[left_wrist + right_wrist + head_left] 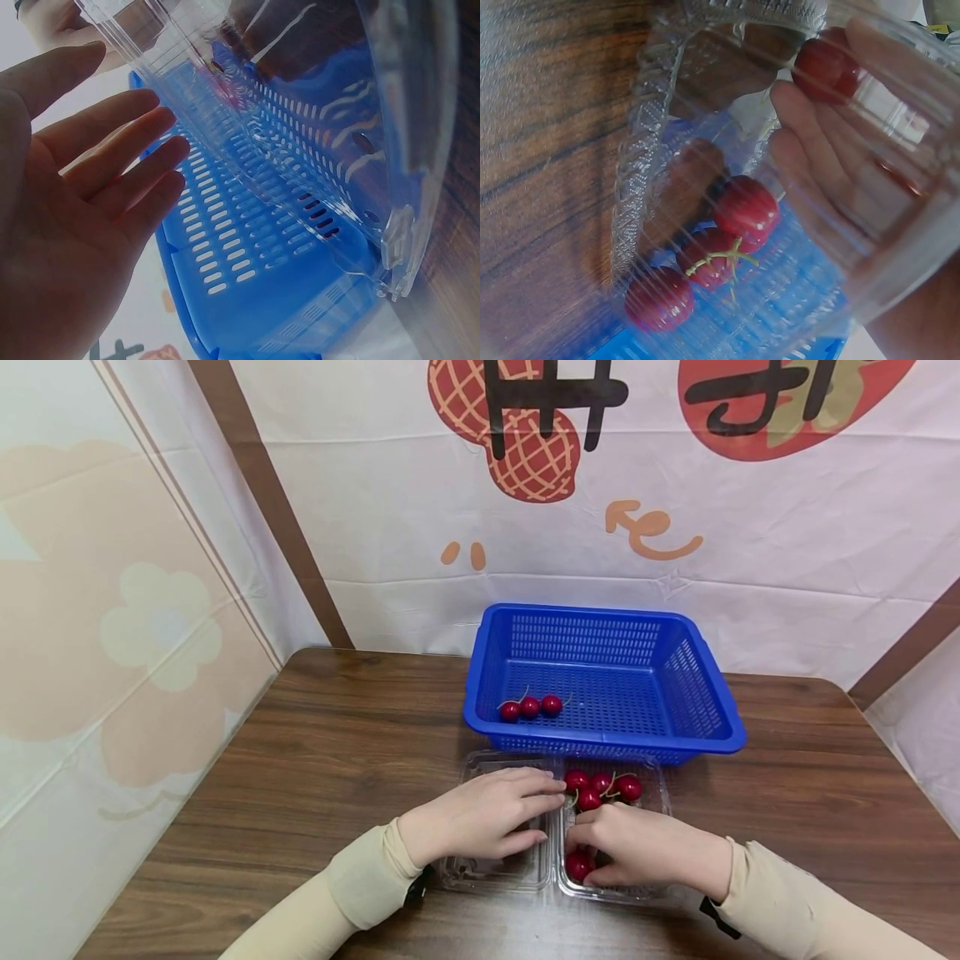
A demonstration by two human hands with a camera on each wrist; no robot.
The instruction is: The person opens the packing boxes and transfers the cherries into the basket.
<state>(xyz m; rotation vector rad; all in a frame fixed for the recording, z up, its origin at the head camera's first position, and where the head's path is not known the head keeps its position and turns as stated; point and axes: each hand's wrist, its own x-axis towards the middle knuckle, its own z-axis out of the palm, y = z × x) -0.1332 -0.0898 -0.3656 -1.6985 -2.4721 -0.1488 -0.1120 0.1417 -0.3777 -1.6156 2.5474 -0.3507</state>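
Note:
A clear plastic clamshell box lies spread out on the table, its lid half [495, 885] on the left and its tray half [611, 893] on the right. My right hand [648, 843] reaches into the tray and pinches a red cherry [579, 865] near the front-left corner; the right wrist view shows this cherry [826, 66] between thumb and fingers. Several more cherries [629, 788] with green stems sit at the tray's back end. Over the lid half, my left hand [487, 814] has its fingers extended and holds nothing. Its palm [82, 202] shows in the left wrist view.
Right behind the clamshell box stands a blue perforated basket [600, 740]. Three cherries [530, 707] lie in its front-left corner. The wooden table [322, 735] backs onto a printed white cloth [390, 527].

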